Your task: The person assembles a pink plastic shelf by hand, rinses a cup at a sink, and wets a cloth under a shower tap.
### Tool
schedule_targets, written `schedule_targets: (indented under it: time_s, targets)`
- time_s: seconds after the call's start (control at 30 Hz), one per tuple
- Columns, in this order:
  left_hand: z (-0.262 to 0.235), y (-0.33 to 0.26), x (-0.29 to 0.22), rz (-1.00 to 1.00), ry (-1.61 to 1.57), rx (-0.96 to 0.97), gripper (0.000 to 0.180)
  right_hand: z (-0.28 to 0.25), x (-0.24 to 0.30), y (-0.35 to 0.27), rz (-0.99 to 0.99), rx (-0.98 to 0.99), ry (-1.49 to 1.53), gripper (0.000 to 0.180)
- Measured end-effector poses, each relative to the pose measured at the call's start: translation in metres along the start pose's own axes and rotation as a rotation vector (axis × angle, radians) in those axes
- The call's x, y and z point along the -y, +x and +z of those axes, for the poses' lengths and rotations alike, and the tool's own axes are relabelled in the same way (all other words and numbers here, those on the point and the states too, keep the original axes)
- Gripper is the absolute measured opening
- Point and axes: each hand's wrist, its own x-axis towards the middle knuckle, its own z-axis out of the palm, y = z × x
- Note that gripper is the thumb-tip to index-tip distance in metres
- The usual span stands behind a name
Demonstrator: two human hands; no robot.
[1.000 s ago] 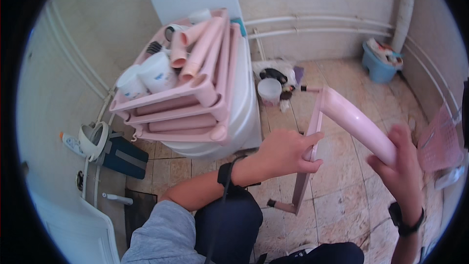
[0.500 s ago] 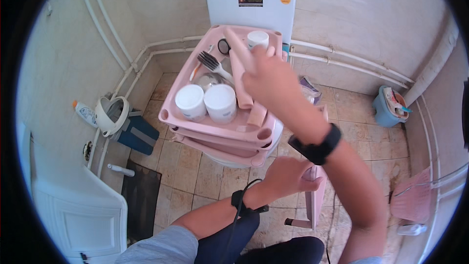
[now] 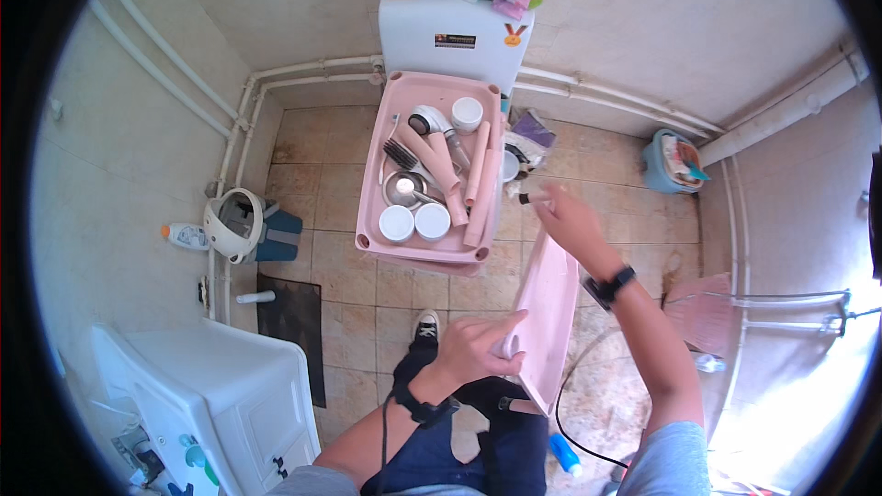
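Note:
A pink rectangular tray [image 3: 548,312] is tipped on its side in front of my legs. My left hand [image 3: 478,349] grips the tray's left edge by a round corner socket, index finger stretched along it. At the tray's far end, my right hand [image 3: 568,222] has its fingers closed around a short pink leg with a dark tip [image 3: 527,198]. Another dark-tipped leg [image 3: 525,407] sticks out from the near end. Beyond my hands, a stacked pink tray [image 3: 377,220] carries pink tubes [image 3: 476,165], white-lidded jars [image 3: 432,221], a black-bristled brush [image 3: 401,155] and a metal shower head [image 3: 402,187].
A white tank [image 3: 441,23] with bottles and packets stands behind the stack. A blue bucket [image 3: 671,165] sits far right, a pink basket [image 3: 700,310] nearer. At left are a mop bucket [image 3: 237,225], a dark mat [image 3: 294,331] and a white cabinet [image 3: 211,386]. A blue bottle [image 3: 563,453] lies beside my leg.
My right hand has left the tubes on the stack and moved right and nearer, to the held tray's far end. The held tray now shows more of its broad face. The view has shifted.

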Motion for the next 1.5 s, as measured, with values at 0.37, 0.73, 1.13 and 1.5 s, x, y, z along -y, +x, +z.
schedule_targets:
  time_s: [0.37, 0.73, 1.13, 1.5]
  targets:
    - [-0.119, 0.071, -0.144, 0.201, -0.157, -0.050, 0.066, -0.131, 0.000, -0.222, 0.659, -0.314, 0.694, 0.041]
    - [-0.217, 0.076, -0.111, 0.045, -0.013, -0.029, 0.059, -0.098, 0.044, -0.167, 0.780, -0.303, 1.738, 0.051]
    - [-0.161, 0.043, 0.122, -0.822, -0.059, -0.657, 0.030, 0.039, 0.055, 0.063, 0.756, -0.226, 1.577, 0.041]
    - [-0.118, 0.028, 0.168, -1.149, -0.305, -0.736, 0.033, 0.100, 0.019, 0.128, 0.638, -0.117, 1.465, 0.038]
